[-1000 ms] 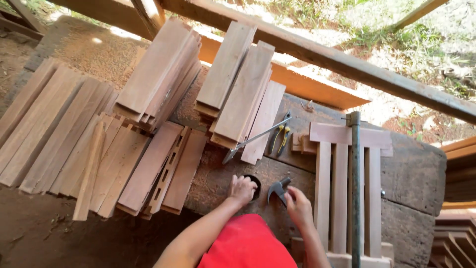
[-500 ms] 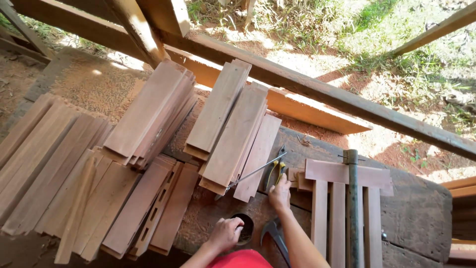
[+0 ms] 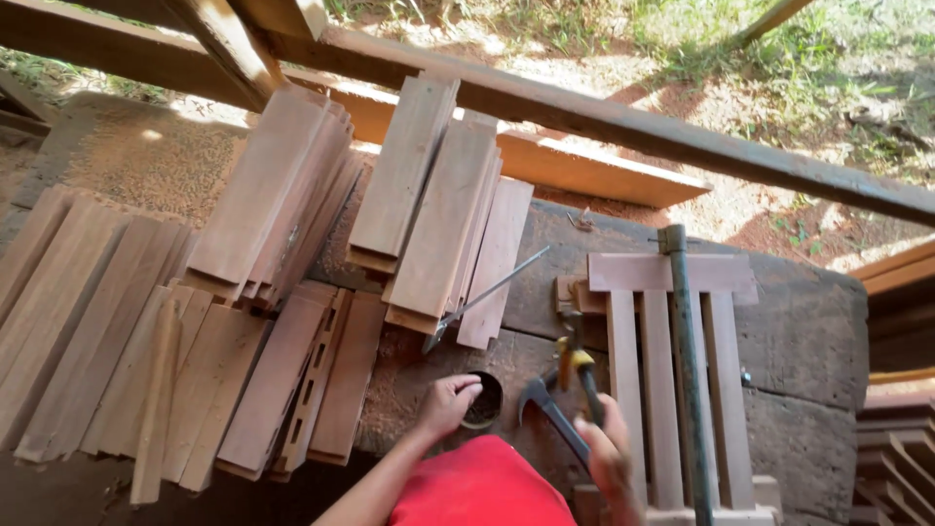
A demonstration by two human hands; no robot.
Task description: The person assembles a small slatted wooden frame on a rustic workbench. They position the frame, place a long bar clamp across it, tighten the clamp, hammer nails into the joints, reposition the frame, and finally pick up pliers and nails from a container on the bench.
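While left fingers (image 3: 466,390) touch can (image 3: 484,399), right hand (image 3: 609,458) grips pliers (image 3: 577,365).

**Count at the workbench**

Two hands: the left hand (image 3: 446,401) and the right hand (image 3: 609,458). One claw hammer (image 3: 545,414) and one yellow-handled tool (image 3: 577,368) by the right fingers. One small round tin (image 3: 484,399) beside the left fingers. One slatted panel (image 3: 667,370) with four upright slats.

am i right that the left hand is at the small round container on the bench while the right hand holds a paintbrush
Not quite. The head view shows the left hand at the small round container on the bench, but the right hand holds a yellow-handled tool, blurred and possibly pliers, above a claw hammer, not a paintbrush.
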